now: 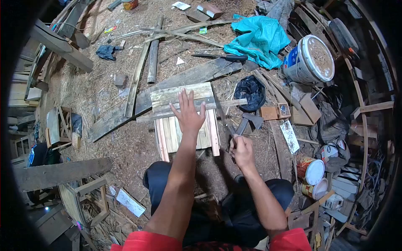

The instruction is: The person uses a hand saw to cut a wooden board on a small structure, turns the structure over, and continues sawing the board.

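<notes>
Left hand (189, 115) spread wide and flat on a pale rectangular slatted wooden panel (173, 125), panel lying on the brown shaving-strewn floor (119, 148), right hand (242, 149) closed around the handle of a dark grey hatchet-like tool (251, 120) near the panel's right edge

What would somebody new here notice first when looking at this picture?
Probably the bright turquoise sheet, crumpled on the littered ground beyond the hands, with a big bucket just to its right. Next, in the middle, the left hand lies spread on a slatted wooden piece, while the right hand beside it grips a tool.
</notes>
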The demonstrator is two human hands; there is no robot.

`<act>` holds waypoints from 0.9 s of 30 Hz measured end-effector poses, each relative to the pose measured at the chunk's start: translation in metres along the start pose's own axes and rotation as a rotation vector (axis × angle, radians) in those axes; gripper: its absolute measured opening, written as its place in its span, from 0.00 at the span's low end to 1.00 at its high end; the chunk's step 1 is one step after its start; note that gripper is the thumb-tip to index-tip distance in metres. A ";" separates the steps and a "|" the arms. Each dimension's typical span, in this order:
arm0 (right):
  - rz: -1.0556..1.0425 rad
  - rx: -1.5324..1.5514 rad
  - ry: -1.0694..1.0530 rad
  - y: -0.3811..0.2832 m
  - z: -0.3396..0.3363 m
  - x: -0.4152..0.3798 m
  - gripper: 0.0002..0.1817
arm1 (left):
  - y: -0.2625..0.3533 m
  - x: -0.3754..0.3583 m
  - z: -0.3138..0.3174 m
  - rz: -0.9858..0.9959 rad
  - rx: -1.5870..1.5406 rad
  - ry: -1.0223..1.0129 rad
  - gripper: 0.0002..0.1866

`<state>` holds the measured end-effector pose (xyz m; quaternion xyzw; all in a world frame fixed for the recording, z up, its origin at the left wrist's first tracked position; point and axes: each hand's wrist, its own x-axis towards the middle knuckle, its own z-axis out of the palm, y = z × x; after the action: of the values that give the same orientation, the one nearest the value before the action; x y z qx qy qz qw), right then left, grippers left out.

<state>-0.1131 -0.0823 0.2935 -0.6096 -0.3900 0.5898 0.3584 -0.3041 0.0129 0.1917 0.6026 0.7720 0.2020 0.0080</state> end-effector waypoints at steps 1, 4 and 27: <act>-0.003 0.033 -0.007 0.003 0.000 0.002 0.24 | 0.000 -0.003 -0.001 -0.006 -0.006 -0.010 0.36; -0.028 -0.038 0.070 0.001 0.006 -0.038 0.23 | -0.002 -0.003 0.000 -0.013 -0.011 -0.014 0.36; -0.072 -0.087 0.141 0.010 0.018 -0.020 0.23 | -0.001 -0.002 0.003 -0.028 -0.029 0.001 0.36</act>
<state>-0.1309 -0.1052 0.2924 -0.6502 -0.4107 0.5146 0.3790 -0.3040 0.0117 0.1886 0.5916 0.7773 0.2134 0.0192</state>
